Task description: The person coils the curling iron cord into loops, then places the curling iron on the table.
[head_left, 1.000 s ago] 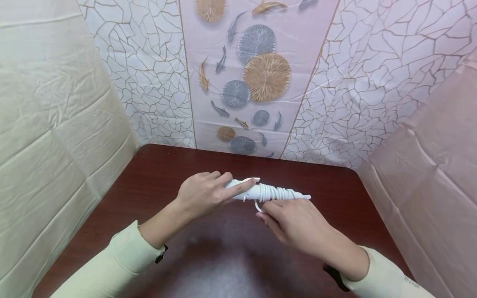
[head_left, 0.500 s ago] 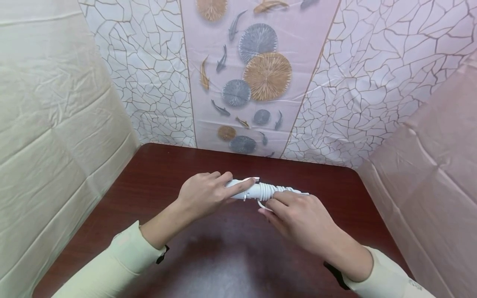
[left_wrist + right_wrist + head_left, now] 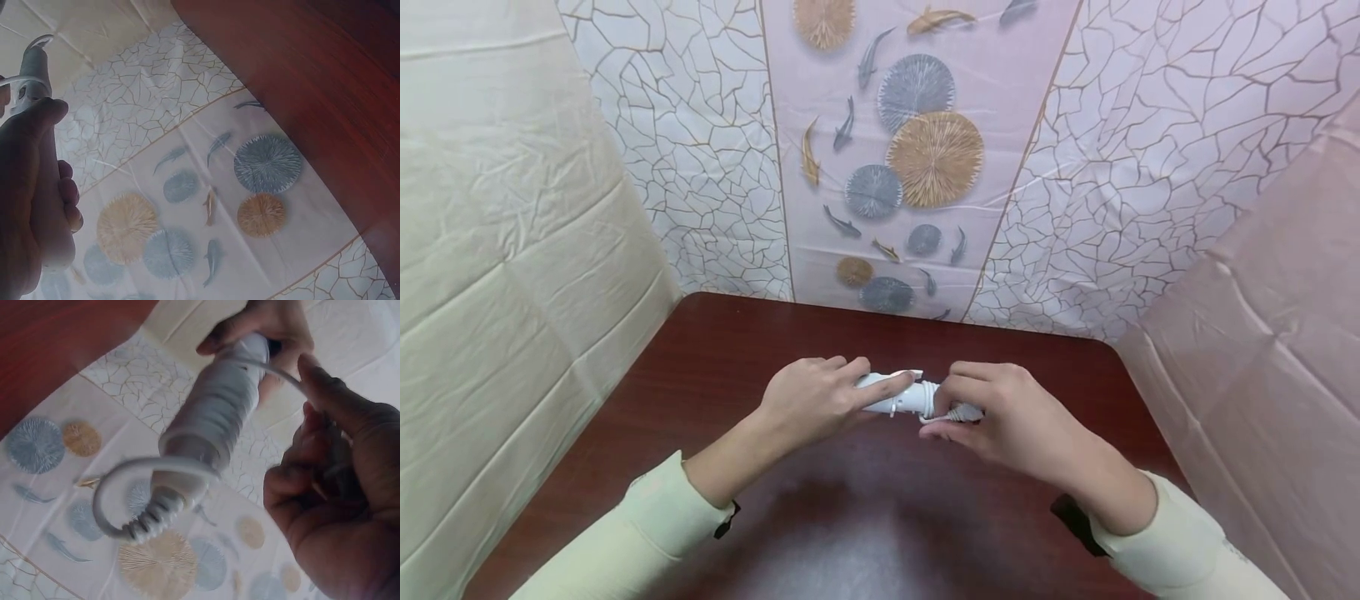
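My left hand (image 3: 816,396) grips a white wand-shaped electric appliance (image 3: 912,400) above the table, its index finger stretched along the body by a small raised lever. White cord (image 3: 215,415) lies in several coils round the appliance's narrower end. In the right wrist view, a loop of cord leaves the ribbed sleeve (image 3: 153,519) at the tip. My right hand (image 3: 1026,417) pinches a strand of the cord (image 3: 275,370) between thumb and fingers, close beside the coils. In the head view that hand hides much of the coiled end.
The dark red-brown table (image 3: 760,333) lies below both hands. A patterned cloth (image 3: 880,125) with fish and round motifs hangs behind it, and plain pale cloths (image 3: 535,225) hang at both sides.
My right hand has risen from below the appliance to over its coiled end, carrying the cord strand. My left hand keeps its grip, and the appliance has barely shifted.
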`<action>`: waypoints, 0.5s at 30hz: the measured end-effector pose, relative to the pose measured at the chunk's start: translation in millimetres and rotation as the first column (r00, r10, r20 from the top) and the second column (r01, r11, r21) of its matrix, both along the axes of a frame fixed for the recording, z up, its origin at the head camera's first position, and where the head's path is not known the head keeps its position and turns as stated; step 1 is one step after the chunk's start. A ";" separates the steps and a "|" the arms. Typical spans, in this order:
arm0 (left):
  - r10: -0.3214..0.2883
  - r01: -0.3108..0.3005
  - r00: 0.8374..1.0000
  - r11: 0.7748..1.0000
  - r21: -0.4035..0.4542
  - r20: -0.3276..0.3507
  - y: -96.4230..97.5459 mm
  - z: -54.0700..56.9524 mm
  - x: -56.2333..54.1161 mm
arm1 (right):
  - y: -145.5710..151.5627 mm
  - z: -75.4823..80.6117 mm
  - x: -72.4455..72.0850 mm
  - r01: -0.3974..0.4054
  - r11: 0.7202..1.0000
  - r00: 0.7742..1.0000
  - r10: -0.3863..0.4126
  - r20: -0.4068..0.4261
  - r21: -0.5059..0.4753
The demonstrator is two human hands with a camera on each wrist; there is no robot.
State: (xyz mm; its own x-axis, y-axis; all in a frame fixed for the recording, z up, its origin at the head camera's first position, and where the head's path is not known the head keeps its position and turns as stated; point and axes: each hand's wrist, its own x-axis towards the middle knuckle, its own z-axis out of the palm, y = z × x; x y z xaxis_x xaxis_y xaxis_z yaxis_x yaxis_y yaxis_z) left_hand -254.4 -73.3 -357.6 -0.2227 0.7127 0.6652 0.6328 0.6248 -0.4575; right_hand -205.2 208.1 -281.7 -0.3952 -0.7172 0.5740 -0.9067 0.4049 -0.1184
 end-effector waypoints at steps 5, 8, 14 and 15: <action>-0.018 0.018 1.000 1.000 -0.018 0.012 0.2 -3.0 1.0 | 3.8 2.9 -10.8 -0.009 0.999 0.974 0.017 0.227 -0.035; -0.033 0.033 0.999 0.999 -0.024 0.009 0.3 -4.5 1.1 | 7.4 3.5 -17.5 0.042 0.998 0.938 -0.026 0.344 -0.039; -0.068 0.067 0.998 0.997 -0.041 -0.011 1.0 -5.1 1.0 | 14.3 4.6 -31.5 0.117 0.991 0.796 -0.051 0.603 -0.070; -0.080 0.079 0.997 0.996 -0.040 -0.018 1.1 -5.3 0.9 | 15.4 4.3 -33.7 0.121 0.990 0.770 -0.045 0.637 -0.077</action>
State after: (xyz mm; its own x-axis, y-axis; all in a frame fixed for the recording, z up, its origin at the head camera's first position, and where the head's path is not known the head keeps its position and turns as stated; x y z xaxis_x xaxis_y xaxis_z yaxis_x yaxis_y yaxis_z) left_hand -253.5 -72.1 -362.9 -0.1512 0.7532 0.6402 0.6705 0.5540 -0.4934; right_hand -239.0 223.5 -277.4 -0.7509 -0.6136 0.2444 -0.5748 0.4249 -0.6993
